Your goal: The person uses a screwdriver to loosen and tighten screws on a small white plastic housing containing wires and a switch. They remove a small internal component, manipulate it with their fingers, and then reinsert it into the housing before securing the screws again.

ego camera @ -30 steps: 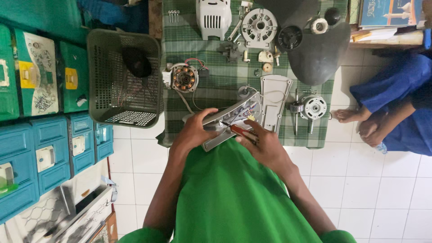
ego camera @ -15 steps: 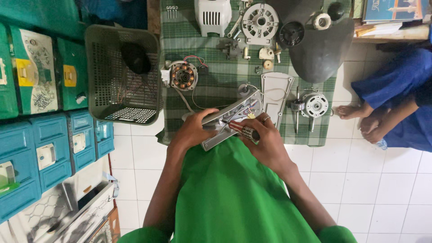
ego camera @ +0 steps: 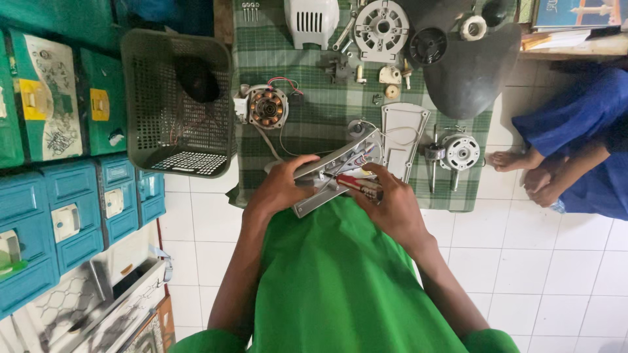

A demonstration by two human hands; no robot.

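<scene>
1. Head view: white tiled floor (ego camera: 523,261), with a green checked cloth (ego camera: 314,111) spread at 12 o'clock.
2. On the cloth lie a copper-wound motor (ego camera: 267,108), a white plastic cover (ego camera: 312,23) and a dark fan blade (ego camera: 474,72).
3. The left hand (ego camera: 281,186) closes its grip on a long grey housing (ego camera: 327,180) above the lap.
4. The right hand (ego camera: 389,202), at 3 o'clock of the housing, grips a red-handled screwdriver (ego camera: 360,186) against it.

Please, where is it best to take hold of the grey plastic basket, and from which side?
Grip the grey plastic basket by its thick top rim, on the side next to the green checked cloth, coming from above. The mesh walls look thin, while the rim is a solid band. That side lies nearest the left hand, though that hand holds a grey housing part.
</scene>
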